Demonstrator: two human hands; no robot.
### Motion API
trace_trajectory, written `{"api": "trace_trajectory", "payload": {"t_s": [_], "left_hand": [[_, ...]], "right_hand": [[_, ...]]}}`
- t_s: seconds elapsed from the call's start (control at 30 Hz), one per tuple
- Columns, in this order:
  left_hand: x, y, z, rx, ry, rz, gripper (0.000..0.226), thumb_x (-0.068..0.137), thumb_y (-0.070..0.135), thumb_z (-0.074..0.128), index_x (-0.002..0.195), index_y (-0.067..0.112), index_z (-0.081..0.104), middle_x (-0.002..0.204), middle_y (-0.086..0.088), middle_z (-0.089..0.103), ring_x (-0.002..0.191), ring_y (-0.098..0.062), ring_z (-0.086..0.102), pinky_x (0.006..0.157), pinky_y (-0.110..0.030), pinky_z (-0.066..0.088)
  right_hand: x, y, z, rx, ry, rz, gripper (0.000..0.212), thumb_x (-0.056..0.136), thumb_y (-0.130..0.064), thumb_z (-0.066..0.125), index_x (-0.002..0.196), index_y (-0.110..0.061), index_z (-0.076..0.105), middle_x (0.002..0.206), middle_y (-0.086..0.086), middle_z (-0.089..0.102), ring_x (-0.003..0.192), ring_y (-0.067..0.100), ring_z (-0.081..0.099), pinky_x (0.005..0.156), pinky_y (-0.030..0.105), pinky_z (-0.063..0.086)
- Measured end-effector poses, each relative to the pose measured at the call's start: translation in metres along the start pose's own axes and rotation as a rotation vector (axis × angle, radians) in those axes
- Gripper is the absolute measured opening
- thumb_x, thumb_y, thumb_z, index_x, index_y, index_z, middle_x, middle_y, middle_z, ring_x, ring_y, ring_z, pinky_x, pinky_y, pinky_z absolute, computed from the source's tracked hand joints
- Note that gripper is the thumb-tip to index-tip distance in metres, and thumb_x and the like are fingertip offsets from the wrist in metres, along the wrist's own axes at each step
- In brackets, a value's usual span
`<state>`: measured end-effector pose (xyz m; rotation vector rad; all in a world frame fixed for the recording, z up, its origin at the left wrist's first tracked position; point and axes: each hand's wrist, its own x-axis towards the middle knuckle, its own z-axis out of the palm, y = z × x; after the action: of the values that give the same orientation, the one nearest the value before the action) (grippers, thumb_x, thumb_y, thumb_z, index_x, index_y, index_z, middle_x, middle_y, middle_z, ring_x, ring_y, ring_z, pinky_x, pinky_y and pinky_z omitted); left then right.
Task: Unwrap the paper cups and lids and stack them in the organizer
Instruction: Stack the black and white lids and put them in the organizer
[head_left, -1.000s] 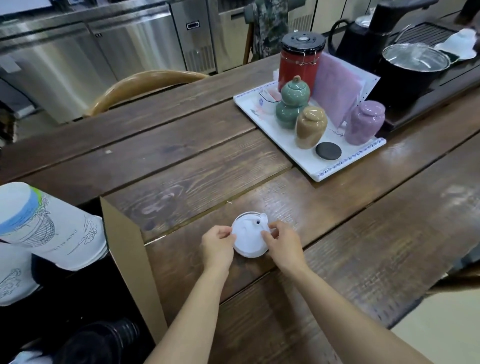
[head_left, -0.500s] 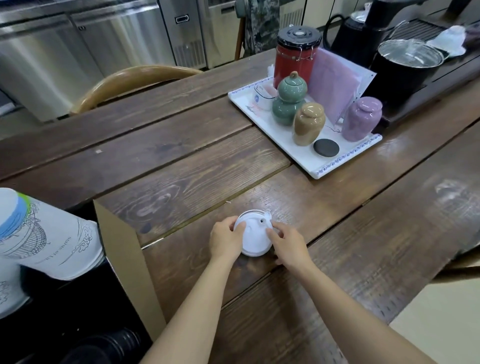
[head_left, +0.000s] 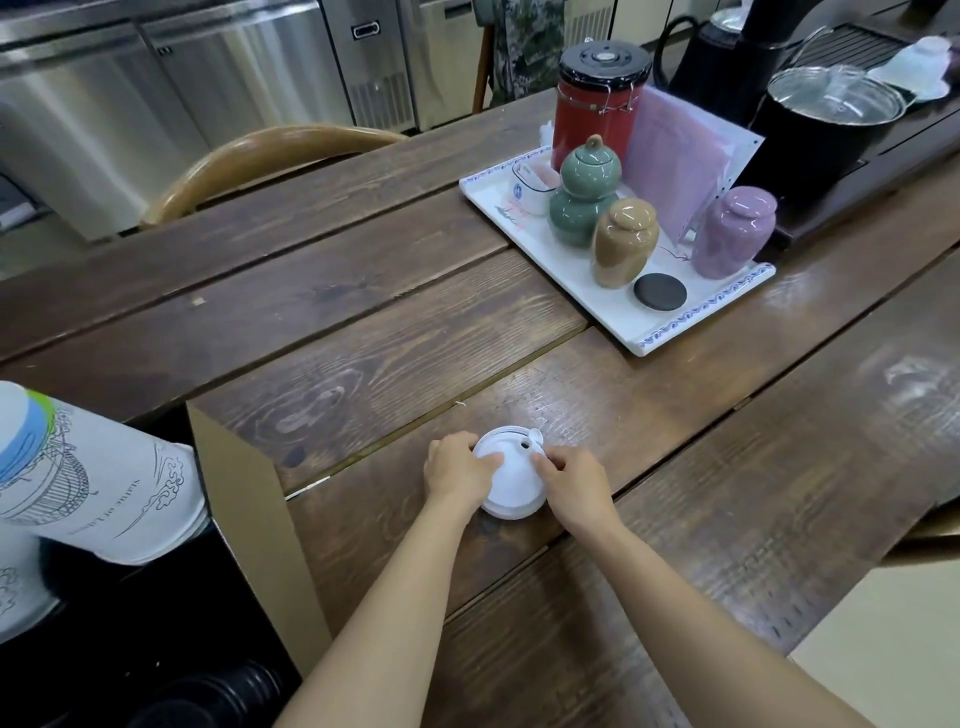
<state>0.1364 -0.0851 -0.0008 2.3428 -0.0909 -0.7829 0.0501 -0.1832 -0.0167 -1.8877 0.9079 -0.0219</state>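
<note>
Our wooden table (head_left: 363, 332) fills the view, a cardboard box (head_left: 249, 519) at its near-left edge with printed paper cups (head_left: 93, 483) lying inside. Far right sits a white tray (head_left: 597, 291) of ceramic jars (head_left: 626, 241). Near centre, our left hand (head_left: 457, 475) and right hand (head_left: 576, 486) close together on the white lid (head_left: 511, 486) — fingers gripping either side as it rests on the table.

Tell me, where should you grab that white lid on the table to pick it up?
Probably by its rim, pinched from opposite sides. The white lid lies flat and round on the wooden table, so its top gives little to grip. The left hand and right hand already sit at its left and right edges.
</note>
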Motion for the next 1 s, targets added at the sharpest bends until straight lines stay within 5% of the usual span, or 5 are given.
{"api": "trace_trajectory", "payload": {"t_s": [0.17,0.4,0.63,0.73,1.0], "left_hand": [[-0.002,-0.001,-0.003,-0.179,-0.039,-0.149,0.025,0.078,0.021,0.072,0.097,0.007,0.064,0.119,-0.013,0.061,0.107,-0.032,0.058,0.090,-0.045,0.053],[-0.035,0.005,-0.032,-0.573,-0.115,-0.209,0.029,0.084,0.005,0.067,0.109,0.003,0.053,0.103,-0.006,0.056,0.098,-0.021,0.053,0.076,-0.034,0.048],[-0.077,0.017,-0.079,-0.720,0.048,-0.034,0.010,0.081,0.006,0.069,0.079,0.012,0.061,0.080,-0.002,0.064,0.077,-0.017,0.062,0.065,-0.025,0.051],[-0.101,0.015,-0.099,-0.771,0.126,0.014,0.007,0.082,0.007,0.068,0.080,0.011,0.064,0.079,-0.003,0.066,0.072,-0.016,0.062,0.078,-0.032,0.053],[-0.171,-0.021,-0.144,-0.833,0.334,0.071,0.018,0.083,0.014,0.068,0.098,0.003,0.068,0.091,-0.006,0.072,0.074,-0.012,0.069,0.068,-0.028,0.061]], "right_hand": [[0.003,0.004,-0.003,0.108,-0.032,-0.047,0.017,0.087,-0.013,0.058,0.076,-0.015,0.071,0.057,-0.003,0.053,0.059,0.012,0.044,0.052,0.017,0.031],[0.003,-0.017,-0.012,0.318,-0.141,-0.043,0.021,0.086,-0.019,0.062,0.104,-0.014,0.070,0.103,0.006,0.072,0.100,0.024,0.064,0.087,0.042,0.054],[-0.012,-0.065,-0.019,0.406,-0.155,-0.202,0.012,0.084,-0.022,0.063,0.093,-0.018,0.070,0.096,0.003,0.072,0.095,0.022,0.065,0.083,0.041,0.052],[-0.029,-0.088,-0.027,0.439,-0.239,-0.295,0.015,0.085,-0.013,0.060,0.087,-0.023,0.070,0.093,0.001,0.071,0.092,0.021,0.064,0.082,0.039,0.051],[-0.077,-0.135,-0.014,0.318,-0.366,-0.515,0.004,0.082,-0.022,0.067,0.078,-0.024,0.069,0.083,-0.004,0.072,0.087,0.021,0.067,0.083,0.046,0.055]]}}
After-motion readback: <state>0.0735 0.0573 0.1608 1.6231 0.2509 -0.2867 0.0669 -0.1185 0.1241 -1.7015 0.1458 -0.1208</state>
